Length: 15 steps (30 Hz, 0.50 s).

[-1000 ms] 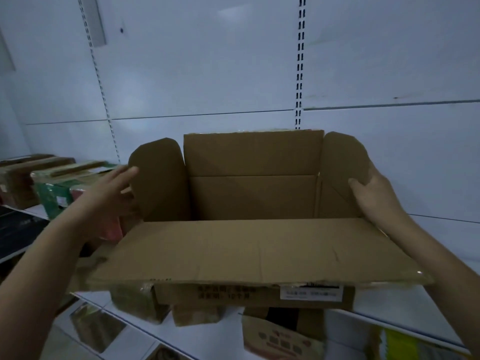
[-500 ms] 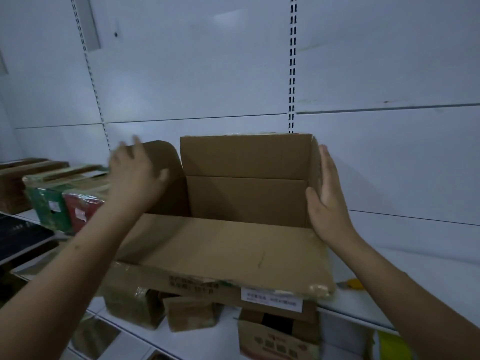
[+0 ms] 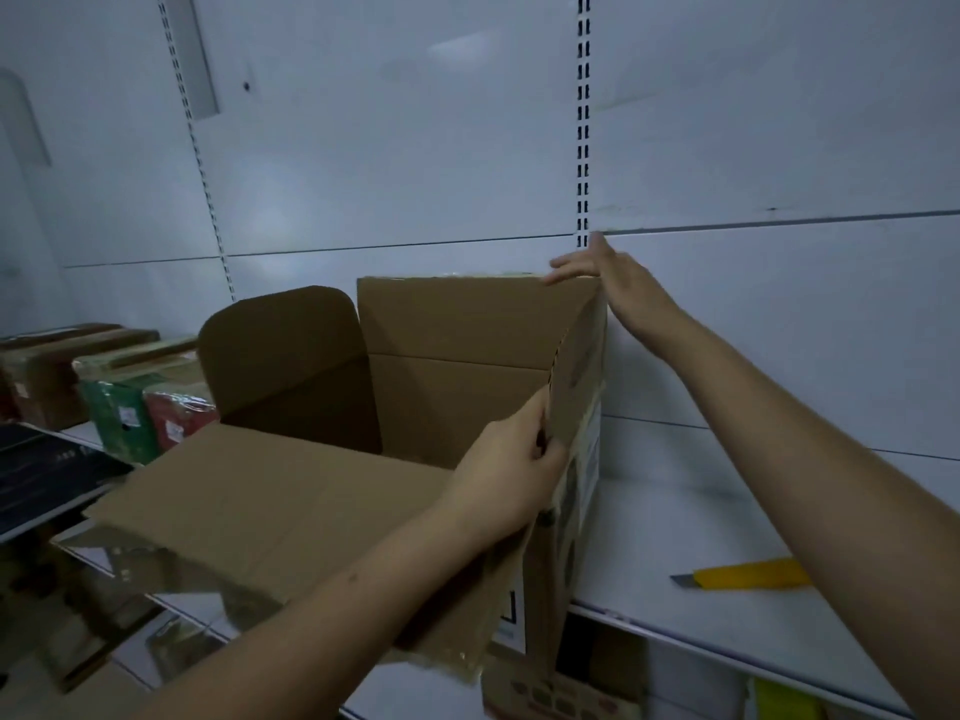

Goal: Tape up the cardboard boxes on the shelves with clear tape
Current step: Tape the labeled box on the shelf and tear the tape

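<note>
An open brown cardboard box [image 3: 452,387] stands on the white shelf [image 3: 675,537]. Its long front flap [image 3: 270,501] hangs out toward me and its left flap [image 3: 285,356] stands upright. My left hand [image 3: 511,459] reaches across the opening and grips the right flap's near edge. My right hand [image 3: 610,275] lies with straight fingers on the far right top corner of the back flap. No tape is in view.
A yellow utility knife [image 3: 743,576] lies on the shelf to the right of the box. Taped boxes, brown [image 3: 47,371], green [image 3: 122,413] and red [image 3: 174,415], stand in a row to the left. More cartons [image 3: 556,688] sit on the lower shelf.
My left hand left the left flap and crossed over to the right flap. My right hand rose from the right flap to the back flap's corner. The box has turned.
</note>
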Tool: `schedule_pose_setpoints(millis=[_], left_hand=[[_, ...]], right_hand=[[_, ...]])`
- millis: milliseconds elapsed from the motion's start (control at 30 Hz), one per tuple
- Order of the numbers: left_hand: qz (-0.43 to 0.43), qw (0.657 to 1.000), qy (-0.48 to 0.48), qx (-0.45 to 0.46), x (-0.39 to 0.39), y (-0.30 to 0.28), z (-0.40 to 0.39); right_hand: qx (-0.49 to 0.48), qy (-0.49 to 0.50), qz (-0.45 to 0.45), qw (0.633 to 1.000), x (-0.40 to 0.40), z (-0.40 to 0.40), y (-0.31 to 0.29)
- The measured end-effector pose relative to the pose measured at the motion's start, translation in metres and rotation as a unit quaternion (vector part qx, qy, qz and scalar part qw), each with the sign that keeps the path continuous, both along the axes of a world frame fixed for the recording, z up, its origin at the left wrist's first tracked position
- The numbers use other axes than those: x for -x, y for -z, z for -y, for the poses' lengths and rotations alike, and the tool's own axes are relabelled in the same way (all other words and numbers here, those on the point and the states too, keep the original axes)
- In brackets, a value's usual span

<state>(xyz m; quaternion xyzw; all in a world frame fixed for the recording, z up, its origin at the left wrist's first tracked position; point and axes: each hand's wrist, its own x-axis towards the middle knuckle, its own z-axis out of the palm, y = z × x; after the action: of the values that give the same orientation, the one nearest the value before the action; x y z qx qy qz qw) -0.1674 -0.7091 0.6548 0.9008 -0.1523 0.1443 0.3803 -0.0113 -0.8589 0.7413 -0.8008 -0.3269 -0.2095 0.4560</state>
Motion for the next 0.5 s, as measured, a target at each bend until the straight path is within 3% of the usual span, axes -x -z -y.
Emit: schedule_pose_setpoints(millis=[100, 233, 300, 367, 400, 500], left_hand=[[-0.029, 0.998, 0.024, 0.048, 0.016, 0.0, -0.008], [-0.051, 0.989, 0.006, 0.139, 0.026, 0.004, -0.018], [-0.069, 0.971, -0.043, 0.227, 0.019, 0.004, -0.022], [-0.061, 0.954, -0.119, 0.267, 0.007, 0.001, -0.029], [-0.049, 0.959, -0.159, 0.229, 0.001, -0.002, -0.034], [-0.042, 0.961, -0.27, -0.035, -0.023, 0.0, -0.059]], right_hand=[[0.169, 0.05, -0.09, 0.98, -0.038, 0.01, -0.016], [0.156, 0.107, -0.177, 0.966, -0.073, 0.027, -0.006], [0.162, 0.131, -0.174, 0.962, -0.085, 0.034, 0.013], [0.26, 0.148, -0.118, 0.947, -0.094, 0.037, 0.032], [0.305, 0.167, -0.078, 0.934, -0.096, 0.034, 0.04], [0.32, 0.174, 0.038, 0.931, -0.071, 0.005, 0.057]])
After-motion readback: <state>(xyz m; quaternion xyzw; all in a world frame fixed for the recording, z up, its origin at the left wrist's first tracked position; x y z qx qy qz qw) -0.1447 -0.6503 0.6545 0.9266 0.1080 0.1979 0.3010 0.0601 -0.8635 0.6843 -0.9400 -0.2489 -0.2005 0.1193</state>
